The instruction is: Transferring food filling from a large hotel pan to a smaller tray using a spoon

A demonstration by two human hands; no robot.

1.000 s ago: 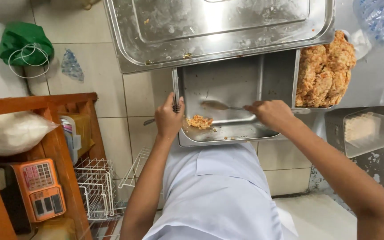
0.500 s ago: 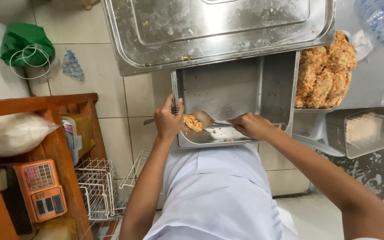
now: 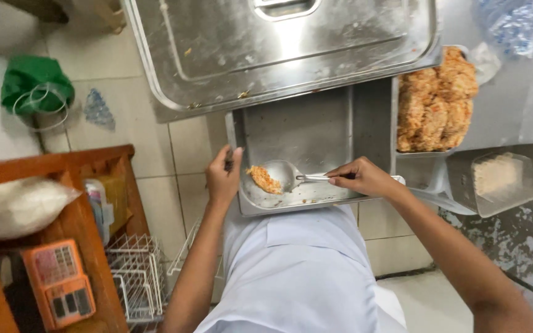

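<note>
Gripping the metal spoon (image 3: 291,176) by its handle, the right hand (image 3: 365,177) is closed around it, the bowl resting in the steel tray (image 3: 316,135) beside a small heap of orange food (image 3: 264,179). The left hand (image 3: 222,179) clasps the tray's left rim. Fried pieces (image 3: 436,102) sit to the right.

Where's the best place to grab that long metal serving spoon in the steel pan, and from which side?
Grip the metal serving spoon by its slim handle end, coming from the right, where the right hand holds it. The bowl points left toward the orange food scrap, so the handle is the free part.
</note>
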